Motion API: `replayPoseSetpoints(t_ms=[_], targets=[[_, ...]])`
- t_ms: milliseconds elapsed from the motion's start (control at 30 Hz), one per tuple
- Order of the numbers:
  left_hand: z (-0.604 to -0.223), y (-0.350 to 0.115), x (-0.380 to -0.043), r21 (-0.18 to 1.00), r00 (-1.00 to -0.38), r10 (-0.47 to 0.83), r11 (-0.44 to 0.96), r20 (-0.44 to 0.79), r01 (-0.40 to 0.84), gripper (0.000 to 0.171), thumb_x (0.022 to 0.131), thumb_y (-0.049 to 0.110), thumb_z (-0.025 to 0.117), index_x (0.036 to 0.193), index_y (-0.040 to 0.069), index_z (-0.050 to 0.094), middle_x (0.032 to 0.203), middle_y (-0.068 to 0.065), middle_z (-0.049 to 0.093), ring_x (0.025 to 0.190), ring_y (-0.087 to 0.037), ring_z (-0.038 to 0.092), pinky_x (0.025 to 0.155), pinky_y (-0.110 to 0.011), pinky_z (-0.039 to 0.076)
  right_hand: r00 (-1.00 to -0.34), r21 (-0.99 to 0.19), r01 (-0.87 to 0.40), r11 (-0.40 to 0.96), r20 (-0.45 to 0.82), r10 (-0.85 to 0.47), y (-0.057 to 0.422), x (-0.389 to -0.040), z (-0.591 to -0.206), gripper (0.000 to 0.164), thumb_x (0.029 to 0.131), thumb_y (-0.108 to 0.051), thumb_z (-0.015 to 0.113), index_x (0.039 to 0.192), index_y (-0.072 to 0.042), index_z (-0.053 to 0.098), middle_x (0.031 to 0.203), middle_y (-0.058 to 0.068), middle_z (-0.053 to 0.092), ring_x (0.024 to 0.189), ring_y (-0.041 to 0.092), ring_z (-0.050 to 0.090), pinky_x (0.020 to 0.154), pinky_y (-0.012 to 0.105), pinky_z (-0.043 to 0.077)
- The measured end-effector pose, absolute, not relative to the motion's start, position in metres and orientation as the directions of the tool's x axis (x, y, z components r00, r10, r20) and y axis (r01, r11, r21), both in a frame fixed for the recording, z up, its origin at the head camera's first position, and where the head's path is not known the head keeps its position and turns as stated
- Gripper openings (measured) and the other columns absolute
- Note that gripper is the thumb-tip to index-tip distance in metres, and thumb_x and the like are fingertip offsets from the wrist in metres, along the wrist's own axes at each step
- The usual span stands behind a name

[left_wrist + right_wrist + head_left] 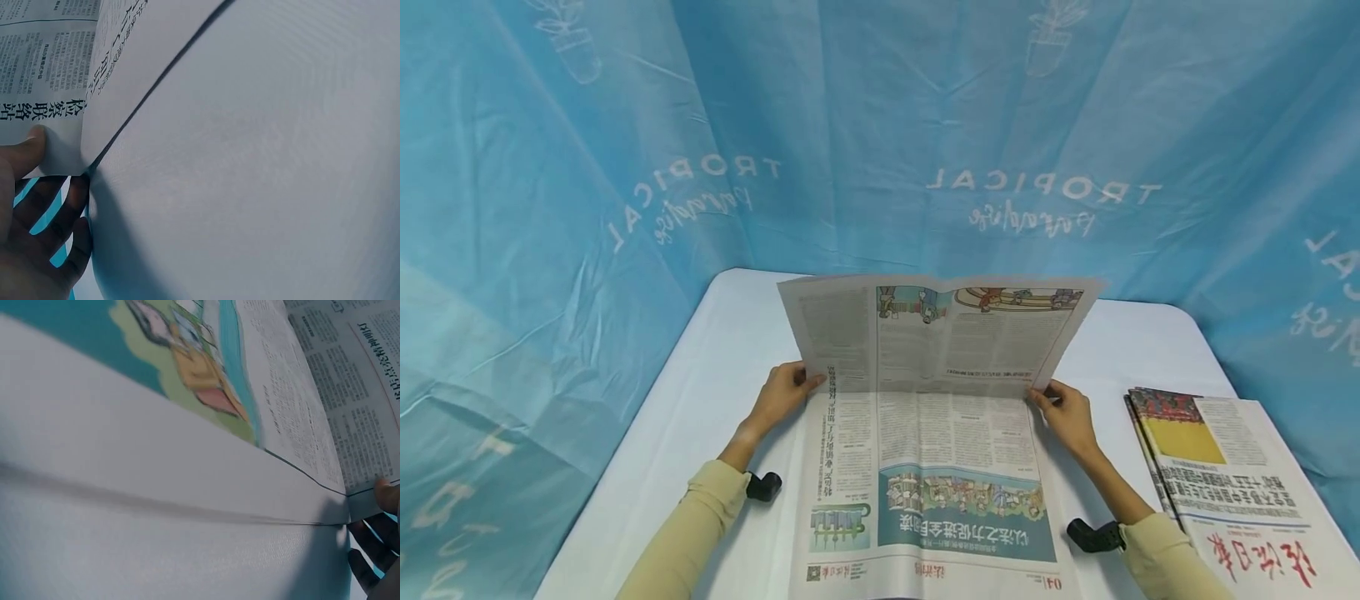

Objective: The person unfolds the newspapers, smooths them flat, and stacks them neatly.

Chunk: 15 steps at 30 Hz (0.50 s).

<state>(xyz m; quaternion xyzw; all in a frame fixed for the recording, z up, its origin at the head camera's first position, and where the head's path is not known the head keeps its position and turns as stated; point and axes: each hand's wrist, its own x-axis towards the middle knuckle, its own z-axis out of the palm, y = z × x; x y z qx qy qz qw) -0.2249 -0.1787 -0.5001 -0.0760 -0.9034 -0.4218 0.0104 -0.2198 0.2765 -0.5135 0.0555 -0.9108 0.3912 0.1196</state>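
Note:
A newspaper [958, 429] lies across the middle of the white table, its near part flat and its far part bent up toward the camera. At the left end of the bend my left hand [782, 396] pinches the sheet's edge; in the left wrist view its thumb [28, 153] is on the printed side, with the fingers behind the paper. My right hand [1066, 414] pinches the opposite edge at about the same height. The right wrist view has that thumb [387, 495] on the print and the other fingers beneath. A crease runs between both hands.
A stack of folded newspapers [1232, 492] lies at the right side of the white table [737, 333]. Blue curtains [880, 125] with white lettering hang behind the table and along both sides. A small black device [763, 487] is strapped at each wrist.

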Motion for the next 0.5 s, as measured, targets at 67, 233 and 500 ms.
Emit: replayPoseSetpoints(t_ms=[67,233,500], targets=[[-0.4984,-0.1780,-0.2249,0.756,-0.991,0.116,0.642,0.068,0.127,0.031,0.089,0.027,0.060,0.110,0.005,0.064,0.091,-0.009,0.069,0.074,-0.015,0.065,0.069,-0.034,0.050,-0.968,-0.694,-0.181,0.697,0.249,-0.003,0.2761,-0.2188,-0.5132,0.024,0.087,-0.014,0.063,0.104,0.003,0.065,0.086,0.019,0.067,0.072,0.024,0.061,0.054,0.021,0.044],[-0.4984,-0.1764,-0.2281,0.742,-0.994,0.092,0.663,0.055,0.103,0.033,0.089,0.029,0.060,0.110,0.005,0.064,0.094,-0.009,0.069,0.080,-0.017,0.065,0.074,-0.038,0.049,-0.975,-0.676,-0.149,0.722,0.222,0.006,0.2759,-0.2167,-0.5125,0.029,0.089,-0.019,0.060,0.107,0.003,0.063,0.087,0.016,0.067,0.077,0.024,0.061,0.061,0.024,0.043],[-0.4952,-0.1738,-0.2311,0.698,-0.998,0.062,0.713,0.025,0.062,0.029,0.087,0.031,0.063,0.100,0.005,0.067,0.082,-0.007,0.068,0.067,-0.014,0.059,0.059,-0.029,0.044,-0.977,-0.665,-0.129,0.735,0.213,0.021,0.2781,-0.2143,-0.5142,0.023,0.088,-0.018,0.062,0.098,0.003,0.066,0.082,0.015,0.066,0.075,0.024,0.061,0.060,0.022,0.044]])
